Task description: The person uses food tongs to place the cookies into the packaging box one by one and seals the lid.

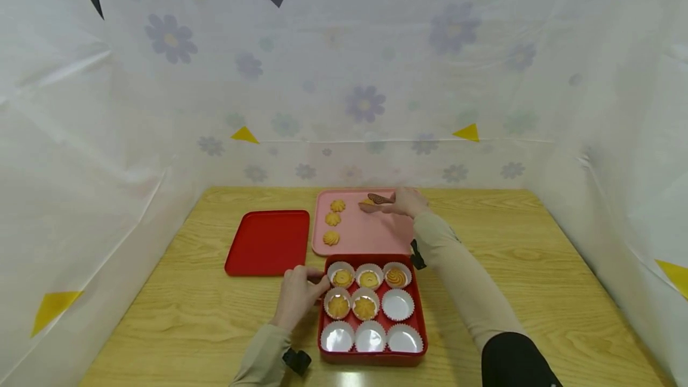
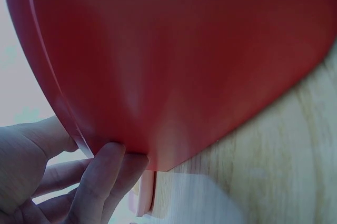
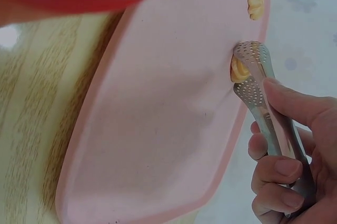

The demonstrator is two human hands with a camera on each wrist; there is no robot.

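Well, 5 cookies [image 1: 365, 308] (red box [image 1: 376, 359])

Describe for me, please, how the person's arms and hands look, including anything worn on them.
The left hand and right hand are ungloved. The left sleeve and right sleeve are long and light beige. A small black device is worn at each wrist. Black material appears farther up on the right side; whether it is a band is unclear.
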